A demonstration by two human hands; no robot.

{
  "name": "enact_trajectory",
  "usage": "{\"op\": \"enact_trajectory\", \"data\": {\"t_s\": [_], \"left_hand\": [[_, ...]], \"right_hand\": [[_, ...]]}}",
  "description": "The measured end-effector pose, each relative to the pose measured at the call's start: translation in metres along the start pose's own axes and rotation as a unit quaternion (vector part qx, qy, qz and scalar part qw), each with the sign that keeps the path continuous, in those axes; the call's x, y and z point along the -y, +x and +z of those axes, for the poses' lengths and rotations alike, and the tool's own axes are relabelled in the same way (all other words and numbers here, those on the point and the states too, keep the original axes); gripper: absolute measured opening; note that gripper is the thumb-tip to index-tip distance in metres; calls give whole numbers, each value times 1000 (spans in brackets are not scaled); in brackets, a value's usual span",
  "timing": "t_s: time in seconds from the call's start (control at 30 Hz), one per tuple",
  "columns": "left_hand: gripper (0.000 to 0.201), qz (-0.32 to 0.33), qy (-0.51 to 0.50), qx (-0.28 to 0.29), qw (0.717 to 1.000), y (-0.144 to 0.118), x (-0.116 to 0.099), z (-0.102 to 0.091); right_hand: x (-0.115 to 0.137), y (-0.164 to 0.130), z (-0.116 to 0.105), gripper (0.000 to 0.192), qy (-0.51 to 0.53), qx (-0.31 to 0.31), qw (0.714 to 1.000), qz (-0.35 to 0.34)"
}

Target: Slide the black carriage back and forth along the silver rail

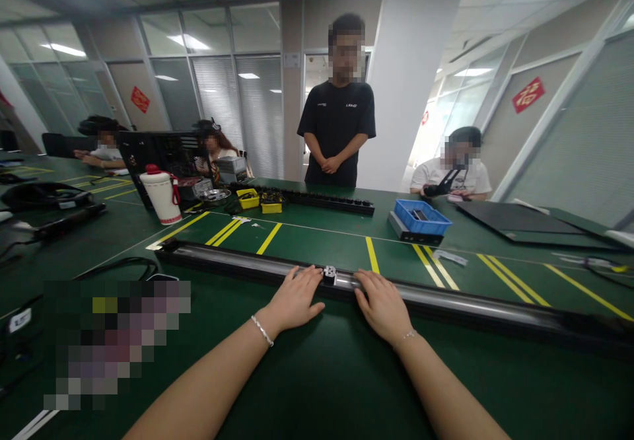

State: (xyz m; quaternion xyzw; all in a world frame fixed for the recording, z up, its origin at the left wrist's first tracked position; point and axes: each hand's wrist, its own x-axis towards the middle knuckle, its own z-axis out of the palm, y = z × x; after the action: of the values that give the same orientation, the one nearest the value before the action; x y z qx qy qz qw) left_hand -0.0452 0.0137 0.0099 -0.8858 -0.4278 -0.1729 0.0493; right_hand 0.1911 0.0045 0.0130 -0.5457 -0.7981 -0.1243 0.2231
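A long black channel (446,298) with a shiny grey inner strip lies across the green table in front of me. Near its middle sits a small black-and-white block (329,275). My left hand (296,298) rests with its fingertips on the channel just left of the block, fingers stretched and palm down. On the other side, my right hand (384,301) lies over the channel's near edge, its fingers also stretched out. Neither hand is wrapped round anything. A gap with the block in it separates the two hands.
A white tumbler (162,195) stands back left beside a black open computer case (148,156). Yellow trays (247,198) and a dark strip (327,202) lie farther back. A blue bin (422,217) is at back right. A person (337,123) stands across the table; others sit around.
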Motion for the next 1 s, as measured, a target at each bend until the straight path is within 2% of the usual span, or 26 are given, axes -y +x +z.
{"op": "enact_trajectory", "data": {"t_s": [0.13,0.27,0.4,0.57,1.0], "left_hand": [[59,25,-9,8,1000,1,-4,-4],[53,4,8,19,1000,4,-6,-7],[48,-8,33,22,999,7,-8,-7],[58,-3,33,17,999,4,-9,-7],[48,-4,7,11,1000,4,-7,-7]], "right_hand": [[12,0,-3,45,3,13,999,-33],[20,-2,-2,47,-32,40,996,-74],[24,-4,2,53,-56,53,993,-87],[30,-1,1,53,-62,49,991,-111],[26,1,-11,33,-96,36,994,-23]]}}
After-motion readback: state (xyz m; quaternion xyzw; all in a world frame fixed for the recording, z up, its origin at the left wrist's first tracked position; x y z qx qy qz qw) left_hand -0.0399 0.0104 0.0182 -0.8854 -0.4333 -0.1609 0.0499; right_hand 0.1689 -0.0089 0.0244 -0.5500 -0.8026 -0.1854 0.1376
